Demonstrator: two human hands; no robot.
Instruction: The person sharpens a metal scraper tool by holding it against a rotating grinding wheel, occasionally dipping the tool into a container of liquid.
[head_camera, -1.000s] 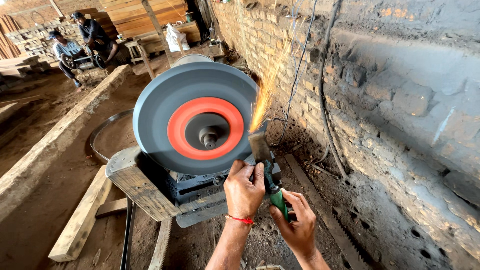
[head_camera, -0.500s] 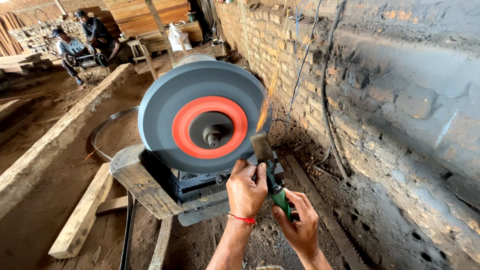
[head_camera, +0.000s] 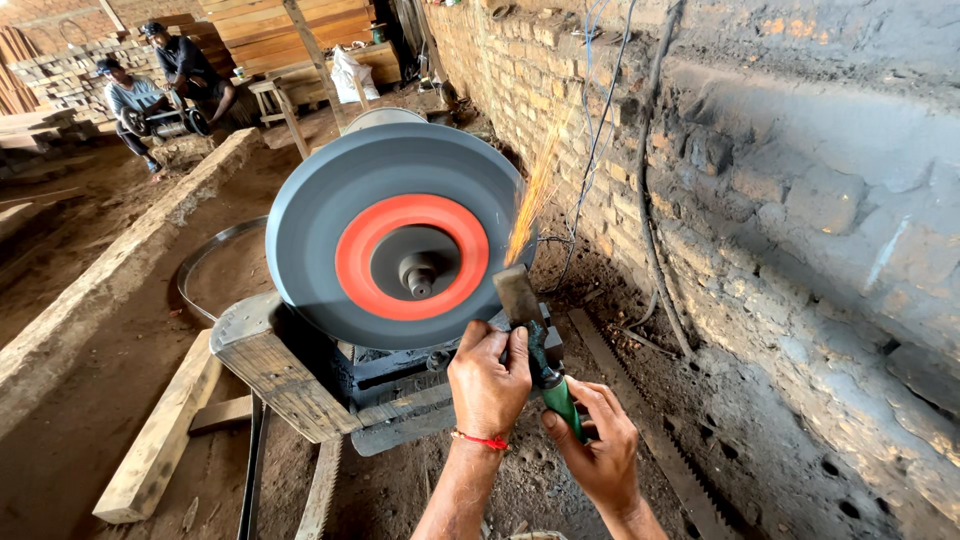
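A large grey grinding wheel (head_camera: 320, 210) with a red centre ring stands upright on a wooden and metal stand (head_camera: 270, 365). A flat steel blade with a green handle, a chisel (head_camera: 520, 295), is pressed against the wheel's right edge, and orange sparks (head_camera: 535, 190) fly up from the contact. My left hand (head_camera: 488, 380) grips the chisel's shank just below the blade. My right hand (head_camera: 600, 445) holds the green handle (head_camera: 562, 402) lower down.
A rough brick wall (head_camera: 780, 200) with hanging cables runs along the right. A toothed saw blade (head_camera: 660, 440) lies on the dirt by the wall. Wooden beams (head_camera: 160, 430) lie left. Two people (head_camera: 160, 80) crouch far back beside stacked planks.
The view has shifted slightly, with the wheel now a little further right in frame. Both hands keep the chisel against the wheel and sparks keep flying.
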